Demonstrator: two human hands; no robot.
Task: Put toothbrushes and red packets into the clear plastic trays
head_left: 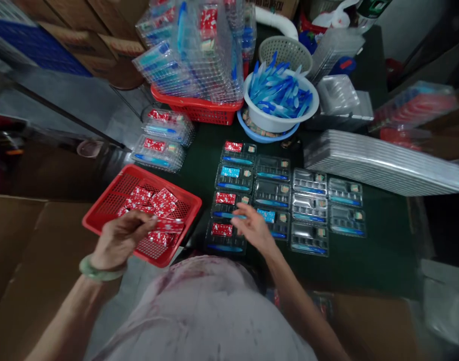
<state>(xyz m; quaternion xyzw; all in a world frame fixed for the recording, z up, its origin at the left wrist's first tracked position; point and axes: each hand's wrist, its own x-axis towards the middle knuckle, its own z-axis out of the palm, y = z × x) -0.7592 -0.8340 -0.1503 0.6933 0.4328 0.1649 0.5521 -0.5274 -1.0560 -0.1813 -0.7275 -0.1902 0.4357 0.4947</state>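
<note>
Over the red basket (189, 198), my left hand (120, 235) pinches a red patterned packet (169, 225). More red packets (139, 195) lie in that basket. My right hand (254, 225), its fingers apart and holding nothing, is above the clear trays on the dark green table (387, 250). Close to its fingertips is a tray with a red packet (225, 198) and a blue pen. To its right, a blue packet (267, 215) sits in another tray. Several trays further right, such as one tray (309, 239), hold a pen and a small tan piece.
A white bowl of blue pens (280, 95) rests above a blue basin (269, 138). Filled packs are piled in a red crate (210, 113); two smaller stacks (159, 152) stand nearer. A long stack of clear trays (387, 160) lies at the right.
</note>
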